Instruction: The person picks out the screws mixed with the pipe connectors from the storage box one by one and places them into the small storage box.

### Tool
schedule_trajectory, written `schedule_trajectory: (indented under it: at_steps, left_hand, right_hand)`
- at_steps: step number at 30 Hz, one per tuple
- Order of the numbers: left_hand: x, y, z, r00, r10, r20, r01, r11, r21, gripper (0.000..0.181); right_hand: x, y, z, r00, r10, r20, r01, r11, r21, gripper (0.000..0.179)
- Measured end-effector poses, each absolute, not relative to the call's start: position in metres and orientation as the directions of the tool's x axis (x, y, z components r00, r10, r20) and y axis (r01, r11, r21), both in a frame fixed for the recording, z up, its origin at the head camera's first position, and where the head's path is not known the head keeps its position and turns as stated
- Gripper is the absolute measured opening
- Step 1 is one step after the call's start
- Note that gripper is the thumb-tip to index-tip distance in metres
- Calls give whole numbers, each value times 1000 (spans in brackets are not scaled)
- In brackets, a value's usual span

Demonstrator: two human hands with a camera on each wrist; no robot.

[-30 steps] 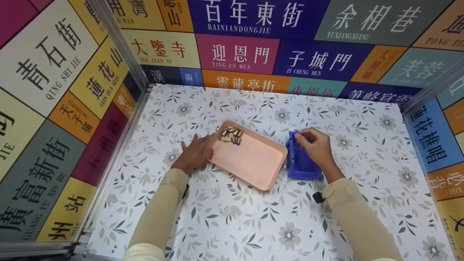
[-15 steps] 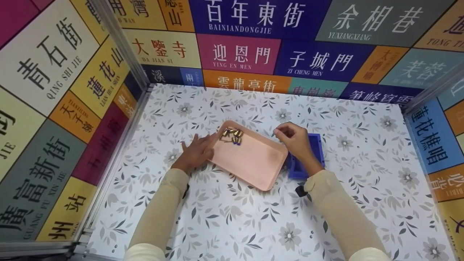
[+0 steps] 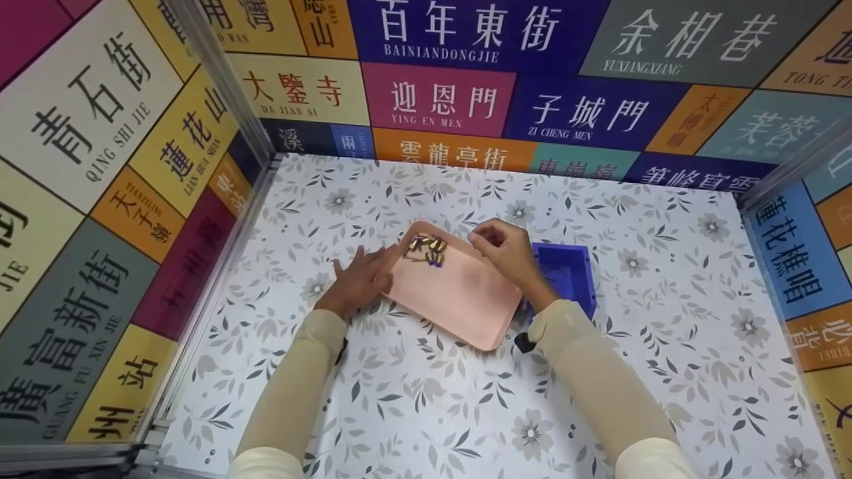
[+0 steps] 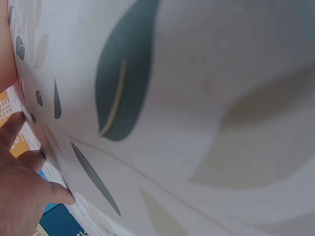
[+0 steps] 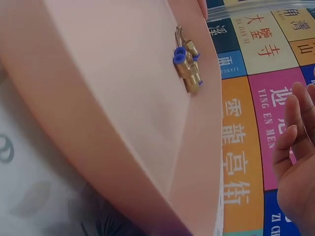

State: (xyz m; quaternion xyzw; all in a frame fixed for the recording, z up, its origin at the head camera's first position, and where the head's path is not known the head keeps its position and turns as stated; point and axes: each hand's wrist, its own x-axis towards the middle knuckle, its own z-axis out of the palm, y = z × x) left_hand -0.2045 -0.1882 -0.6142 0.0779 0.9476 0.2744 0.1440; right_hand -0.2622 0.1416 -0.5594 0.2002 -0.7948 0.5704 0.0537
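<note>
A shallow pink tray [image 3: 459, 303] lies at an angle on the table. Several small brass fittings with blue ends [image 3: 434, 256] sit bunched in its far left corner; the right wrist view shows these brass fittings [image 5: 187, 66] against the tray wall. My left hand [image 3: 359, 283] rests at the tray's left edge, fingers spread. Over the tray's far right side hovers my right hand [image 3: 509, 251], its fingers loosely bent. In the right wrist view nothing shows between the fingers of the right hand [image 5: 298, 167]. A blue plastic bin [image 3: 583, 269] stands right of the tray, partly behind the right wrist.
White cloth with grey leaves and flowers covers the table [image 3: 426, 412]. Panels with Chinese street names [image 3: 439, 100] wall in the back and both sides, with a metal rail [image 3: 219, 219] along the left edge.
My right hand has moved left from above the blue bin to above the tray, uncovering more of the bin. The left hand, tray and brass fittings have stayed in place.
</note>
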Motion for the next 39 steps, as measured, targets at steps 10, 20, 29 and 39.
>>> schedule_trajectory:
  at_steps: [10, 20, 29, 39]
  left_hand:
    - [-202, -190, -615, -953, 230, -197, 81, 821, 565, 59]
    - [-203, -187, -615, -951, 207, -229, 45, 826, 562, 59]
    - [-205, -186, -614, -950, 198, -242, 33, 833, 553, 57]
    - [-205, -186, -613, -948, 206, -243, 53, 853, 519, 58]
  right_hand:
    - [-270, 115, -566, -908, -302, 290, -369, 249, -895, 13]
    - [-276, 93, -580, -892, -338, 301, -407, 305, -861, 15]
    - [-282, 84, -592, -861, -429, 273, -424, 309, -852, 16]
    - [-288, 70, -606, -816, -513, 265, -480, 348, -805, 20]
